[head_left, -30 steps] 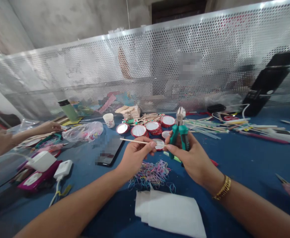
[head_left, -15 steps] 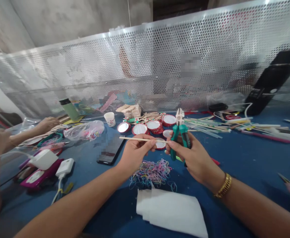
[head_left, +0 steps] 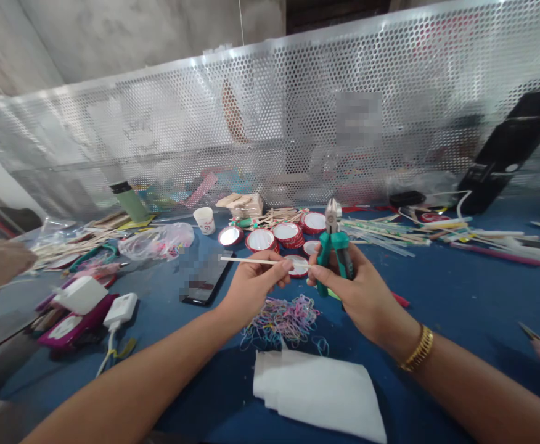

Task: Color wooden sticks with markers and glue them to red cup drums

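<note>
Between thumb and fingers, my left hand [head_left: 256, 280] pinches a thin pale wooden stick [head_left: 240, 259] that runs level across the middle. My right hand [head_left: 360, 283] is wrapped around teal-handled diagonal cutting pliers [head_left: 339, 246], jaws pointing up. Its thumb and fingertips also meet at the stick's right end. Just beneath my hands is a tangled heap of small coloured rubber bands [head_left: 282, 324]. Round red-rimmed discs [head_left: 259, 240], some stacked, lie just beyond.
A phone [head_left: 208, 280] and white chargers [head_left: 121, 310] lie left. Behind stand a paper cup [head_left: 204, 221] and green bottle [head_left: 131, 203] before a perforated metal screen [head_left: 168, 135]. Straws and sticks [head_left: 385, 231] spread right. White cloth [head_left: 320, 391] lies in front. Another person's hand [head_left: 4, 259] shows left.
At the left, the other person's outstretched arm has drawn back from the sticks. My hands keep nearly the same pose; the pliers have tilted slightly left.
</note>
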`<state>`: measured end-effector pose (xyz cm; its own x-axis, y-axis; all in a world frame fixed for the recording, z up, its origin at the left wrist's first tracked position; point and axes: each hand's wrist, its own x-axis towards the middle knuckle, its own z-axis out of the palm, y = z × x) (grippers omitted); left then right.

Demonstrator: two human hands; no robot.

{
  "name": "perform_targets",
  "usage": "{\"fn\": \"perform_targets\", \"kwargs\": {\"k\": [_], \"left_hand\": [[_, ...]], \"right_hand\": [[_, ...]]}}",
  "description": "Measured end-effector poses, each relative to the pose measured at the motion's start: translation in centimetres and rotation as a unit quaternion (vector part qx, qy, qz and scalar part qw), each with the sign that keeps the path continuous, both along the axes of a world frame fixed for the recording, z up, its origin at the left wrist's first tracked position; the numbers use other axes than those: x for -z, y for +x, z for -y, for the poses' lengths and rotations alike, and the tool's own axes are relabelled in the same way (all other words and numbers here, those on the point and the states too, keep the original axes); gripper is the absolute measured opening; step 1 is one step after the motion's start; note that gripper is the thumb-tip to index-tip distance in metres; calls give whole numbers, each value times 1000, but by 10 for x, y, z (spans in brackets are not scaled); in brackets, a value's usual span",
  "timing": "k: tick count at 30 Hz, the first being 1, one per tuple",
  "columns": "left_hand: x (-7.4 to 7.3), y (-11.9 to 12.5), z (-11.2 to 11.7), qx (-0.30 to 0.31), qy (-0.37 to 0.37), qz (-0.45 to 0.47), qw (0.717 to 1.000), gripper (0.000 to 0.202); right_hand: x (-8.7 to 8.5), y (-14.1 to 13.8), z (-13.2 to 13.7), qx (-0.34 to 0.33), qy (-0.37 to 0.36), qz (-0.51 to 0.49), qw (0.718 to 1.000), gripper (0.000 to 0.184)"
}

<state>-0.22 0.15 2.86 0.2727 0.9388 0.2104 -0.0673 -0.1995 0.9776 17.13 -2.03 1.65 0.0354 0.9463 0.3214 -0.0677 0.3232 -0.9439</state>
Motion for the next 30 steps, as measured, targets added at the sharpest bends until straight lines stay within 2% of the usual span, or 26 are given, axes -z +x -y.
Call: {"fn": "perform_targets", "kwargs": {"k": [4,11,15,19,25,30], "left_hand": [[2,-2,-3,-19,-3,25,999,26],[-8,-8,-9,-113,26,134,984,20],[-11,-10,-11,-146,23,170,974,21],[-10,-10,-11,-151,9,179,972,22],[-7,-7,-6,-146,-7,156,977,23],[-6,-3,-4,-143,-11,155,978,21]], "right_hand": [[2,2,0,-15,-13,29,999,39],[5,4,-2,-5,-14,191,981,32],[9,4,-1,-21,1,250,968,42],[13,2,2,-18,16,270,963,56],[8,0,6,-29,12,291,956,50],[8,0,6,-42,8,271,962,50]]}}
